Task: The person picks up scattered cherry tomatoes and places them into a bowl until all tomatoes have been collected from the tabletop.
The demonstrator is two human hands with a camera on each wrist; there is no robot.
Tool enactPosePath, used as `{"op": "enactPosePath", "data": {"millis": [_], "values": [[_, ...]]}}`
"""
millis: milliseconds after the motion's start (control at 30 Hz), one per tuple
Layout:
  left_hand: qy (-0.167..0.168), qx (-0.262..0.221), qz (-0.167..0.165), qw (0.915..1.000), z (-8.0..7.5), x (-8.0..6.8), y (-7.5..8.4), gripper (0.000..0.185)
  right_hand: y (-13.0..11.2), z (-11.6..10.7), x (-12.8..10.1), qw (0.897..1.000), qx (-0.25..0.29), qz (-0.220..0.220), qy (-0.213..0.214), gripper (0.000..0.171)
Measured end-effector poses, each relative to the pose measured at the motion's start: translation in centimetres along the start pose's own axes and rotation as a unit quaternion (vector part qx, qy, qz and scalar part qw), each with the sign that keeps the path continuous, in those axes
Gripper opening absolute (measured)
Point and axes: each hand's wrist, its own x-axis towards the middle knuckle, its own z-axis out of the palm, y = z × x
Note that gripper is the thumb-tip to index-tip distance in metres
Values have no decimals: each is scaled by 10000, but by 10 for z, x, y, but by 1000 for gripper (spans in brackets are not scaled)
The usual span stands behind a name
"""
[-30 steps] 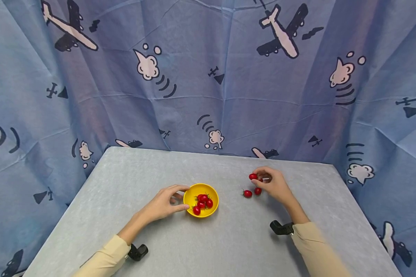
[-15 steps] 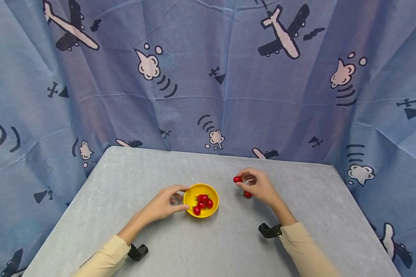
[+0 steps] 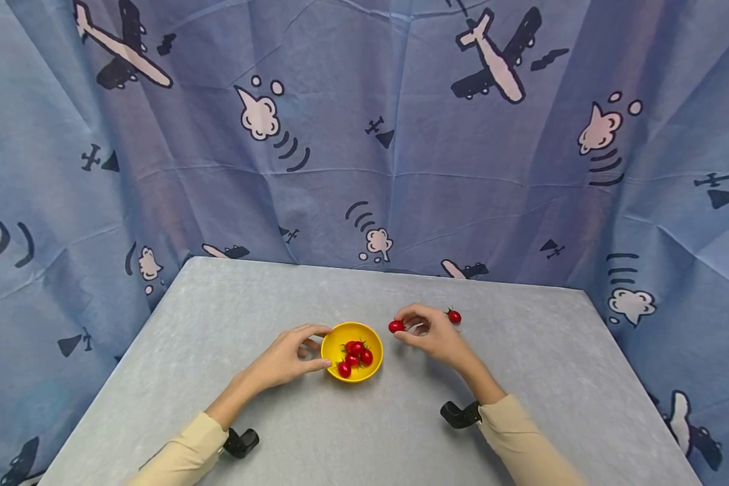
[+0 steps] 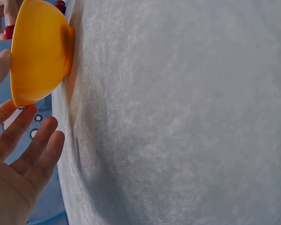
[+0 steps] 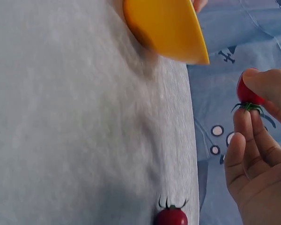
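Observation:
In the head view, my left hand [image 3: 288,354] touches the left rim of a yellow bowl [image 3: 334,334] with thumb and index finger. Its other fingers are spread below the rim in the left wrist view. Several red cherry tomatoes [image 3: 353,360] with green stems lie inside the bowl. To the right of the bowl, my right hand [image 3: 431,334] pinches a cherry tomato [image 5: 247,91] between thumb and fingers, stem pointing down, above the table. Another cherry tomato [image 3: 454,316] rests on the table behind that hand, which hides part of the table there.
The grey table [image 3: 364,432] carries the bowl near its middle. A blue curtain [image 3: 340,135] printed with airplanes hangs behind it and on both sides. A black wrist camera [image 3: 241,443] sits on the left wrist, and a similar camera [image 3: 460,414] on the right.
My right hand has moved left toward the bowl with the cherry tomato pinched in it, uncovering one tomato behind and covering others. The left hand and bowl stay in place.

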Motion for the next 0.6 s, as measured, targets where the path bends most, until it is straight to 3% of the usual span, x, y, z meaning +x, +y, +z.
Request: {"op": "enactPosePath", "data": {"millis": [600], "values": [[-21,22,-68,10000,-1,0,3,57,-13,25,0,9981,-13,-177,-583,23]]}}
